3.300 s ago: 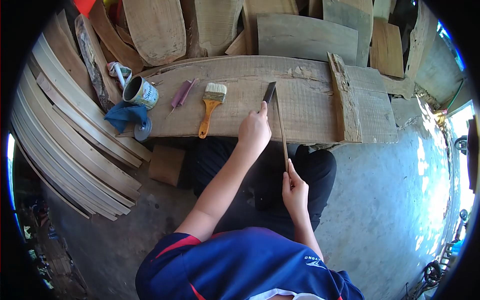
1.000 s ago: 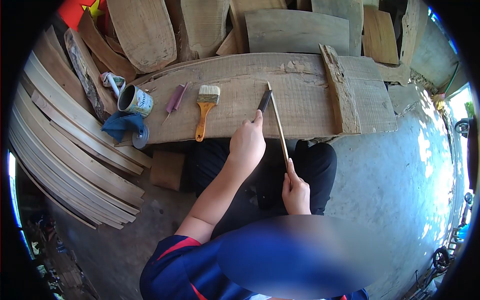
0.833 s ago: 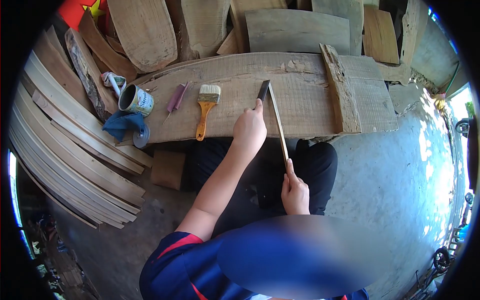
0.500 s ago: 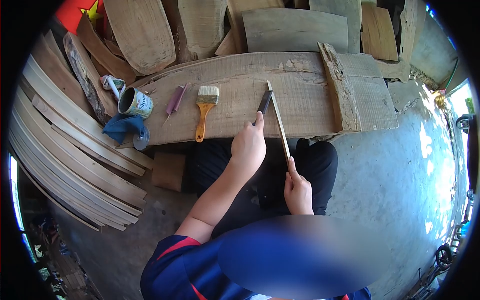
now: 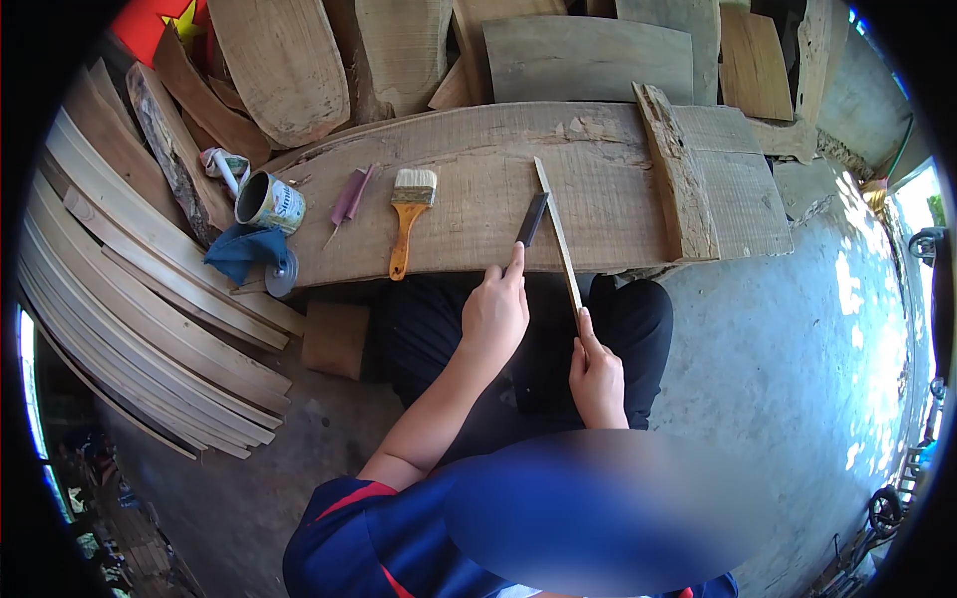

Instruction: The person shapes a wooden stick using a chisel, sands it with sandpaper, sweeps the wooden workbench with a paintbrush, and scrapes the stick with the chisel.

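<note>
Over the near side of the broad plank (image 5: 469,229), both hands of the seated person are at work. The left hand (image 5: 495,311) is closed round a dark flat tool (image 5: 534,219), its index finger reaching out along it; the palm hides the tool's near end. The right hand (image 5: 598,381) has a slim wooden strip (image 5: 560,239) pinched between thumb and fingers at its near end, just off the plank's edge. That strip slants away over the plank, and the tool's far tip meets its side, though whether they actually touch I can't tell from here. To the left of the tool lies a paintbrush (image 5: 407,221), bristles pointing away from the person, and beyond it a purple piece (image 5: 351,195) with a thin pointed end. Farther left I see a can (image 5: 269,203), with a blue cloth (image 5: 242,254) close below it and a round clear lid (image 5: 282,275) beside the cloth. Toward the plank's right end, a rough-edged length of wood (image 5: 678,179) lies crosswise. Long pale slats (image 5: 150,324) sit on the left, and loose boards (image 5: 588,58) line the back.
</note>
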The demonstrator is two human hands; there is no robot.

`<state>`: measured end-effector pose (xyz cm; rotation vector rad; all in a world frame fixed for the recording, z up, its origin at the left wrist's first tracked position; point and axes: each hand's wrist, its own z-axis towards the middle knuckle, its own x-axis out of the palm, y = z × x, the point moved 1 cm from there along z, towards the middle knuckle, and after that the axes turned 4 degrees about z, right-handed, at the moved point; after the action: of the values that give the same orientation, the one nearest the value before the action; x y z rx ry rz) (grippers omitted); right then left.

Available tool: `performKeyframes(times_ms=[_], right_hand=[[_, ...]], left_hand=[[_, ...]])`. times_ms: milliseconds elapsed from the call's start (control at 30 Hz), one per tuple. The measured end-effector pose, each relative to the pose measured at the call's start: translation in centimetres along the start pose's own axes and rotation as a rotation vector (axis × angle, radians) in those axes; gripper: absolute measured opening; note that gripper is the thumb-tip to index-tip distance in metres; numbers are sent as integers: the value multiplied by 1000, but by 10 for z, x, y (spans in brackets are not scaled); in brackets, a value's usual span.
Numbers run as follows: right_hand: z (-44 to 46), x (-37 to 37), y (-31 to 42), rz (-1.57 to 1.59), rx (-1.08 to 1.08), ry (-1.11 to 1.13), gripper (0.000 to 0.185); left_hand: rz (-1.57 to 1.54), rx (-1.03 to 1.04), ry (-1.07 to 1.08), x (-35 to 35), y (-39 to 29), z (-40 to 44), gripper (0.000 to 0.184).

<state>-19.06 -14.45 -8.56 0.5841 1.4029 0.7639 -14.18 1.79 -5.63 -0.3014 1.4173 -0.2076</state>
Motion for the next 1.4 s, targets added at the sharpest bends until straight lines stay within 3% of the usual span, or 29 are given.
performKeyframes(times_ms=[533,833,1133,1267,1333,1400], right_hand=[[0,2,5,48,-27,14,46],[4,-3,6,77,9,28,46],[-6,0,5,146,-11,-13,45],[-3,-8,7,175,32,10,43],[-2,-7,6,189,39,14,43],[-1,-6,5,208,43,7,42]], left_hand=[[8,-22,-71,1,5,62,39],[75,-39,62,-7,-7,36,40],[90,-28,-36,10,0,73,41],[86,-15,-29,-2,-11,51,41],[110,-12,88,-9,-19,32,52],[79,63,43,-5,-18,16,46]])
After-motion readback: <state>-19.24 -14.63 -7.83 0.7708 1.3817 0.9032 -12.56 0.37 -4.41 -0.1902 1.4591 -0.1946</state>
